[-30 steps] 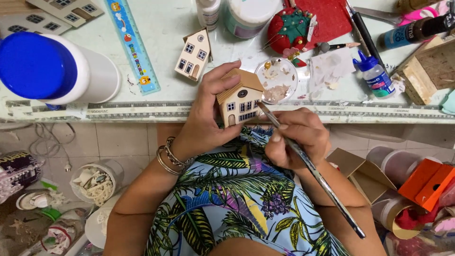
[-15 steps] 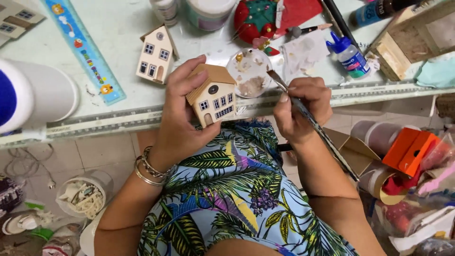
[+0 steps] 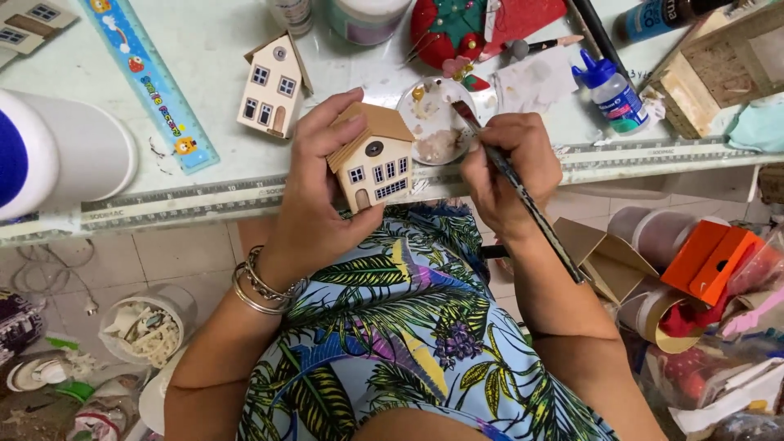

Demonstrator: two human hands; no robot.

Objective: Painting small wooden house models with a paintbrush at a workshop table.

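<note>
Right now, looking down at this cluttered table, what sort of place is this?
Probably a home craft workspace: the left hand holds a small cream wooden model house, the right hand a thin paintbrush over a round paint-smeared palette dish.

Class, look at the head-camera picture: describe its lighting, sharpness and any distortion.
Head view: soft, even light, faint shadows; the little house in the left hand and the brush in the right hand are sharp; the table edge bows, so a wide lens.
</note>
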